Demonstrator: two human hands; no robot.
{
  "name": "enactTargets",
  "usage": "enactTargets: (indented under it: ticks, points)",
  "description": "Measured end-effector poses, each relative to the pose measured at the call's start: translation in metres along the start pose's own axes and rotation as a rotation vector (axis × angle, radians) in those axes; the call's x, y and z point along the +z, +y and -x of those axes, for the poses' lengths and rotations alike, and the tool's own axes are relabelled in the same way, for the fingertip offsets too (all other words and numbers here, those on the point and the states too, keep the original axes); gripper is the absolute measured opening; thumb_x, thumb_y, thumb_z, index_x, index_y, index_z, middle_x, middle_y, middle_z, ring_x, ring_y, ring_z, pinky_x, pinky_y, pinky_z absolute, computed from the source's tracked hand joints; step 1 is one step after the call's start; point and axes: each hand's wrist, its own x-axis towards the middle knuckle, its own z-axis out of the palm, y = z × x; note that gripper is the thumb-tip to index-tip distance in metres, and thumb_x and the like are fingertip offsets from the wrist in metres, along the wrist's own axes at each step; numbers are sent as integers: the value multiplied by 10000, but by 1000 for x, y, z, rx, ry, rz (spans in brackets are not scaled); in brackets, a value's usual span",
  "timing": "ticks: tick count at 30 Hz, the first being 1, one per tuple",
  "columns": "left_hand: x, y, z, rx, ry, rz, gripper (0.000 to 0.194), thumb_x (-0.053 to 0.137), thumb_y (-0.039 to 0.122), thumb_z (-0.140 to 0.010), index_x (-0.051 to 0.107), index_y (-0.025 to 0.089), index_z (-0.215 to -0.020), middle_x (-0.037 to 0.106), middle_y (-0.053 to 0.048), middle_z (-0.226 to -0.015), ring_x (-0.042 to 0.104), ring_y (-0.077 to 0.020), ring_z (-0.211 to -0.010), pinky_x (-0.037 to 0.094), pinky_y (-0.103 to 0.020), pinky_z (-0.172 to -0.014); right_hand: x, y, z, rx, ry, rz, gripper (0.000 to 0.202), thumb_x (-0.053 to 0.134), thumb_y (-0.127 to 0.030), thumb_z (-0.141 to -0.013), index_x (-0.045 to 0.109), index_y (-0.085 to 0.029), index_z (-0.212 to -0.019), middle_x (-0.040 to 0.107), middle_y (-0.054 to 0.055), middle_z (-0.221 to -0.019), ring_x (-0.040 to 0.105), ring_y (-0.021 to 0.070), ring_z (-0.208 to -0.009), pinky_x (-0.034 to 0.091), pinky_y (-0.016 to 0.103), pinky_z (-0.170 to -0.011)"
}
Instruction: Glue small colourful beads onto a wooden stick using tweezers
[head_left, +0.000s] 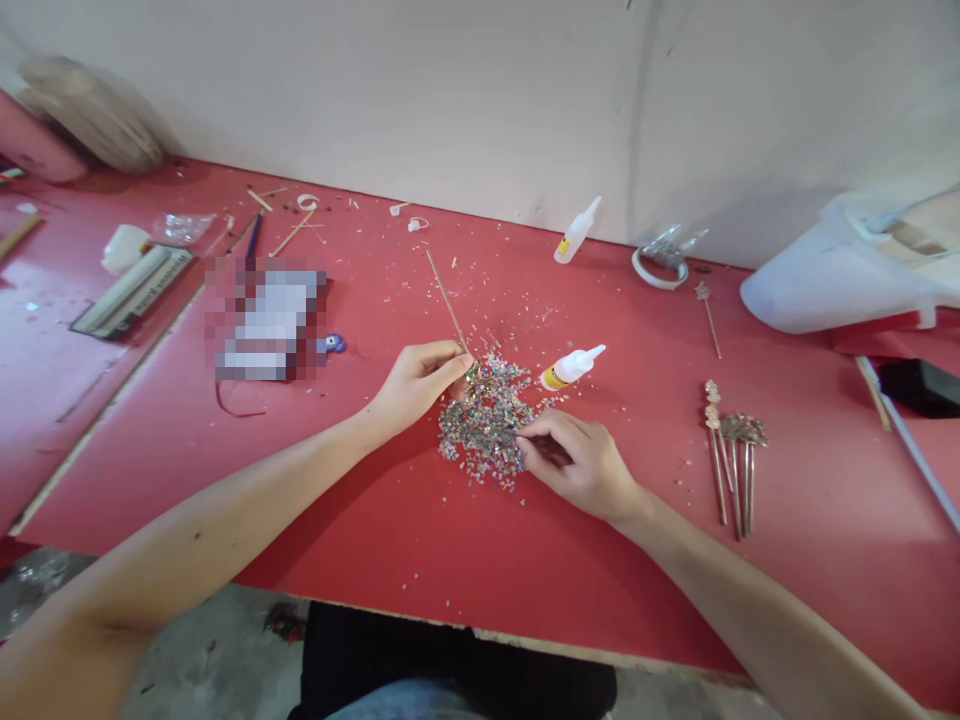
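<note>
My left hand (420, 385) is closed around the ornamented head of a hair stick (444, 290); its thin gold shaft points away toward the wall. Below that head spreads a pile of small glittering rhinestones (480, 440). At the pile's right edge my right hand (581, 460) has its thumb and fingers pinched together, and whatever lies between the tips is too small to make out. Just beyond the right hand, a small glue bottle (570, 370) with a yellow label lies on its side.
On the red table (465, 560), finished-looking hair sticks (739, 470) lie at right, near a white jug (817, 260). A second glue bottle (576, 235) and a tape roll (660, 268) are by the wall. Left are a blurred-out flat object (274, 325) and a long box (135, 290).
</note>
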Motion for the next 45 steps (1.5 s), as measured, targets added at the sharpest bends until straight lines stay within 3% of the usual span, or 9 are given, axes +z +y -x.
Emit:
enactTargets:
  ticks: [5,14,20,26,33,40,45]
  points:
    - [-1,3,1,35,-42,-1,340,521,297,-910,567,159,-602,584,2,-548,518,-86,-533,407,-218,-558,-2,-2,-1,120,38,-113,74,579,-211,-886,591,-199,-814,620,-18,-672,526,78,-525,430,196,-504]
    - [-3,0,0,-30,-106,118,287,546,344,-887,603,162,-673,604,-9,-575,553,-98,-542,430,-229,-563,-9,2,-5,376,92,-395,184,591,-315,-892,572,-195,-755,571,-21,-593,530,95,-502,442,196,-459]
    - [-3,1,1,-31,-91,67,298,533,343,-894,593,165,-662,598,-12,-566,533,-96,-525,403,-237,-544,-6,1,-2,178,-34,-268,78,596,-277,-885,617,-202,-872,625,2,-711,548,94,-541,447,207,-498]
    - [-2,2,1,-14,-85,30,319,512,340,-906,564,169,-641,599,-11,-559,518,-95,-522,394,-237,-541,-2,1,-1,63,-46,-58,31,581,-228,-892,596,-201,-895,643,3,-742,584,90,-582,455,202,-549]
    - [-2,0,1,-3,-67,18,335,514,336,-909,538,172,-618,596,-6,-554,509,-93,-516,394,-233,-537,-2,0,1,-156,-177,47,50,548,-186,-873,594,-202,-862,635,-22,-674,535,78,-519,395,202,-512]
    - [-1,0,0,18,-71,-9,341,506,327,-911,543,172,-610,599,-10,-557,511,-95,-527,396,-237,-551,0,0,0,-90,-79,123,64,548,-223,-892,596,-203,-855,630,-26,-663,545,75,-512,405,201,-514]
    - [-1,2,0,5,-72,3,324,507,316,-903,540,173,-614,594,-8,-553,500,-92,-520,382,-237,-543,0,-1,1,-213,-159,108,56,547,-176,-887,600,-197,-888,648,-16,-698,546,80,-537,380,207,-515]
